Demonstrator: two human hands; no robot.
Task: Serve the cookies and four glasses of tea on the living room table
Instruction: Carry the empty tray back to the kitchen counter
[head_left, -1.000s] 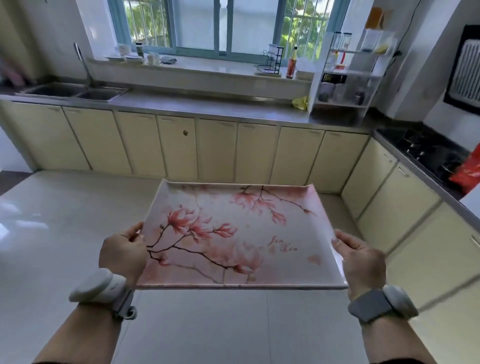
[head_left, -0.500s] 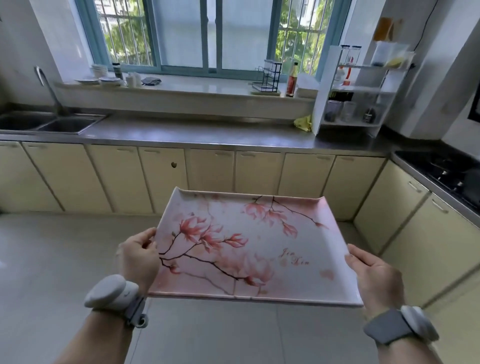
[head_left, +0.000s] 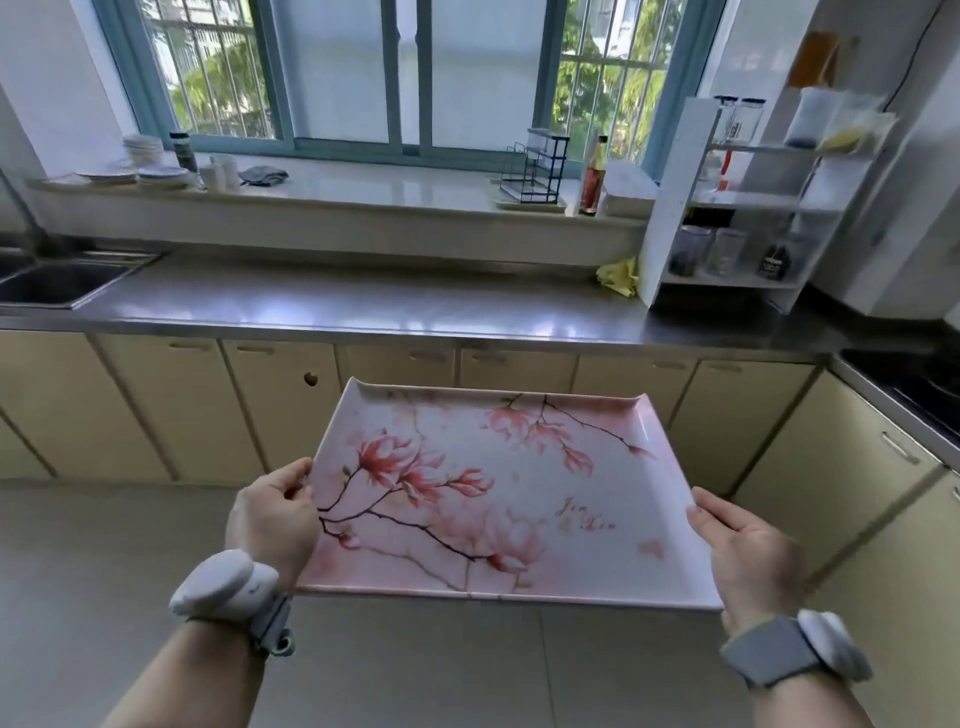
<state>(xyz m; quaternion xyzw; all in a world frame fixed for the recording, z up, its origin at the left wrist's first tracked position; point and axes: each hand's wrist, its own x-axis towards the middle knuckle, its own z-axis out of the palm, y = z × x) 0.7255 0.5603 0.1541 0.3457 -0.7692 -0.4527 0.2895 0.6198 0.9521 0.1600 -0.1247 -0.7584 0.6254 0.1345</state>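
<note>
The left hand (head_left: 272, 525) and right hand (head_left: 748, 558) each clasp a short edge of the glossy rectangular tray (head_left: 498, 499) (pink blossoms, upturned rim), level before the steel counter (head_left: 363, 306); fingers beneath are hidden.

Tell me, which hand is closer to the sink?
Left. The left hand grips the tray's left edge, on the same side as the sink at the counter's far left. The right hand grips the opposite edge, farther away.
</note>
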